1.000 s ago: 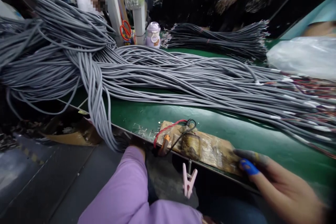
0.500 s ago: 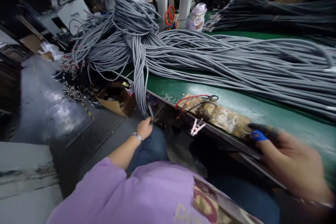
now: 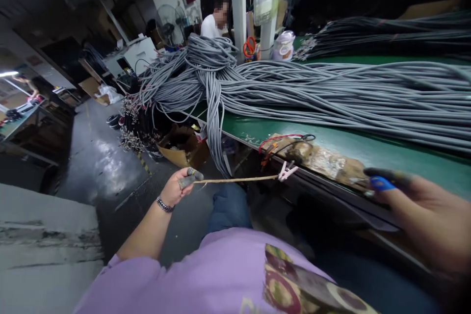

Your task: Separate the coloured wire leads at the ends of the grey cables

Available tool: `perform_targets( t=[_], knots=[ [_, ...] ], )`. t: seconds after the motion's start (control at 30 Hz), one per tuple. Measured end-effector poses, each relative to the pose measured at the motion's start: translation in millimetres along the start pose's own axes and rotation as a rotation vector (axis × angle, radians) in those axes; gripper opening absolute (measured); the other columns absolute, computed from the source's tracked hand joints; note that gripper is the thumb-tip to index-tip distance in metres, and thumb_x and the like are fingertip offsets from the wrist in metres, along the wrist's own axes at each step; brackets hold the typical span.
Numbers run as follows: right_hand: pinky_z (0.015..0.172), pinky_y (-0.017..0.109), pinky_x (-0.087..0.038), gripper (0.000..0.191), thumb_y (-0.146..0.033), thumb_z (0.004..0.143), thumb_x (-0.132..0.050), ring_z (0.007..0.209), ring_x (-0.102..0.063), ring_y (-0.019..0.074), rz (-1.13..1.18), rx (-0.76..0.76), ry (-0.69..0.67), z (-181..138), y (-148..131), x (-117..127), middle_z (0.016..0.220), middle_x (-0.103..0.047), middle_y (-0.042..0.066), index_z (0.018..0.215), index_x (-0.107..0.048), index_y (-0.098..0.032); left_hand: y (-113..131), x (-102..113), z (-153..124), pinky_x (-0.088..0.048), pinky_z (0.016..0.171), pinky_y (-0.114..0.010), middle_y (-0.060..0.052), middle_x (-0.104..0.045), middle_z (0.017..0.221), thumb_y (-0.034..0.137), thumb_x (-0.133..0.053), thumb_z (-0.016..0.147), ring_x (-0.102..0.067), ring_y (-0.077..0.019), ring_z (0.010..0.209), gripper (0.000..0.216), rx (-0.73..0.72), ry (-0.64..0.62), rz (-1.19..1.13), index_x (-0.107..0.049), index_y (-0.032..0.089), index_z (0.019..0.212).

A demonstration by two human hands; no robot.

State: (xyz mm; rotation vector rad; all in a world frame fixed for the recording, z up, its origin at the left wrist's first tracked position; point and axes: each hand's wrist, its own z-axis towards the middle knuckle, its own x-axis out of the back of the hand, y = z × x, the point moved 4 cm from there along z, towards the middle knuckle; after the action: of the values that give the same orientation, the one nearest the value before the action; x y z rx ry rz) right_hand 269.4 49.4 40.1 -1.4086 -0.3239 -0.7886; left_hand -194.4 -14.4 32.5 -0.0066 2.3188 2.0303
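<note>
My left hand [image 3: 181, 186], a dark grey covering on its fingertips, is closed on one end of a thin tan cord [image 3: 239, 179]. The cord runs straight to a pale pink clip [image 3: 287, 171] at the bench edge. My right hand [image 3: 427, 211], with blue tape on the thumb, has thumb and covered finger pinched together by the right end of a taped brown board [image 3: 331, 164]. What they grip, if anything, is too small to make out. Red and black leads [image 3: 281, 144] lie over the board's left end. Behind my left hand, a bunch of grey cables [image 3: 214, 127] hangs off the bench.
Long grey cables [image 3: 331, 91] cover much of the green bench [image 3: 243, 130], with darker cables [image 3: 386, 32] behind. An open cardboard box [image 3: 172, 157] stands on the floor under the bench. Beyond a post are orange-handled scissors [image 3: 249, 46] and a seated person [image 3: 211, 26].
My left hand has moved down and left from the hanging cables, and the tan cord now shows stretched to the clip. My right hand stays by the board's end. The view has shifted left.
</note>
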Motion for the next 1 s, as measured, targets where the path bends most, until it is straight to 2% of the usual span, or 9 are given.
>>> perform_targets(
  t=[0.07, 0.17, 0.27, 0.4, 0.5, 0.57, 0.7, 0.83, 1.0],
  knots=[
    [0.053, 0.032, -0.045, 0.041, -0.048, 0.068, -0.054, 0.06, -0.063, 0.0254, 0.024, -0.052, -0.034, -5.9, -11.0, 6.7, 0.064, -0.069, 0.007, 0.091, -0.069, -0.018, 8.9, -4.1, 0.7, -0.017, 0.041, -0.02, 0.009, -0.036, 0.04, 0.047, -0.066, 0.079, -0.022, -0.0042, 0.035, 0.039, -0.022, -0.045, 0.043, -0.064, 0.012, 0.095],
    [0.059, 0.032, -0.046, 0.041, -0.048, 0.067, -0.053, 0.067, -0.063, 0.0258, 0.005, -0.002, -0.025, -15.5, -26.9, 17.0, 0.071, -0.071, 0.007, 0.09, -0.069, -0.018, 19.6, -2.7, 1.3, -0.015, 0.04, -0.02, 0.008, -0.037, 0.041, 0.05, -0.067, 0.077, -0.023, -0.0038, 0.035, 0.041, -0.009, -0.109, 0.129, -0.065, 0.012, 0.094],
    [0.061, 0.031, -0.047, 0.042, -0.049, 0.069, -0.054, 0.072, -0.065, 0.0251, 0.04, 0.059, -0.051, -23.5, -33.7, 19.1, 0.079, -0.073, 0.007, 0.093, -0.07, -0.019, 28.7, 6.3, -0.2, -0.012, 0.04, -0.02, 0.007, -0.038, 0.041, 0.051, -0.069, 0.075, -0.023, -0.0033, 0.035, 0.043, -0.012, -0.105, 0.173, -0.066, 0.011, 0.09],
    [0.067, 0.032, -0.05, 0.045, -0.049, 0.072, -0.056, 0.078, -0.066, 0.0253, 0.128, 0.119, -0.113, -32.4, -39.5, 15.0, 0.089, -0.074, 0.008, 0.101, -0.07, -0.018, 34.9, 12.0, -3.2, -0.016, 0.041, -0.02, 0.008, -0.036, 0.038, 0.051, -0.07, 0.074, -0.023, -0.0036, 0.034, 0.044, -0.068, -0.095, 0.093, -0.066, 0.011, 0.089],
    [0.076, 0.032, -0.05, 0.041, -0.046, 0.076, -0.057, 0.086, -0.067, 0.0253, 0.187, 0.205, -0.152, -39.8, -51.9, 14.1, 0.093, -0.074, 0.008, 0.102, -0.069, -0.017, 34.4, 6.0, -2.1, -0.016, 0.041, -0.019, 0.008, -0.036, 0.039, 0.05, -0.071, 0.073, -0.023, -0.0033, 0.034, 0.042, -0.063, -0.135, 0.072, -0.066, 0.011, 0.088],
    [0.073, 0.03, -0.051, 0.037, -0.045, 0.079, -0.057, 0.082, -0.067, 0.0236, 0.184, 0.254, -0.182, -45.6, -62.6, 13.8, 0.09, -0.073, 0.007, 0.099, -0.068, -0.017, 35.2, -2.0, 1.2, -0.015, 0.04, -0.019, 0.007, -0.039, 0.041, 0.048, -0.071, 0.074, -0.024, -0.0029, 0.034, 0.04, -0.057, -0.163, 0.087, -0.066, 0.011, 0.088],
    [0.062, 0.026, -0.049, 0.03, -0.04, 0.086, -0.053, 0.069, -0.063, 0.0183, 0.132, 0.437, -0.283, -62.0, -91.4, 6.6, 0.081, -0.071, 0.004, 0.1, -0.067, -0.018, 39.6, -30.9, 12.9, -0.013, 0.038, -0.02, 0.005, -0.045, 0.046, 0.046, -0.07, 0.076, -0.025, -0.0027, 0.035, 0.039, -0.023, -0.245, 0.18, -0.067, 0.01, 0.091],
    [0.067, 0.028, -0.051, 0.023, -0.027, 0.088, -0.05, 0.076, -0.065, 0.0193, 0.051, 0.732, -0.387, -85.5, -120.3, -9.6, 0.089, -0.07, 0.006, 0.105, -0.065, -0.021, 45.6, -80.6, 25.2, -0.017, 0.038, -0.019, 0.0, -0.054, 0.057, 0.047, -0.071, 0.074, -0.031, -0.003, 0.038, 0.04, -0.014, -0.435, 0.189, -0.069, 0.009, 0.089],
    [0.057, 0.026, -0.045, 0.016, -0.019, 0.084, -0.049, 0.064, -0.063, 0.0176, -0.147, 0.792, -0.392, -99.8, -126.2, -26.4, 0.077, -0.067, 0.004, 0.095, -0.06, -0.02, 49.9, -144.9, 30.6, -0.02, 0.04, -0.02, 0.003, -0.048, 0.053, 0.05, -0.071, 0.074, -0.031, -0.0032, 0.04, 0.044, -0.038, -0.653, 0.089, -0.068, 0.009, 0.089]
  ],
)
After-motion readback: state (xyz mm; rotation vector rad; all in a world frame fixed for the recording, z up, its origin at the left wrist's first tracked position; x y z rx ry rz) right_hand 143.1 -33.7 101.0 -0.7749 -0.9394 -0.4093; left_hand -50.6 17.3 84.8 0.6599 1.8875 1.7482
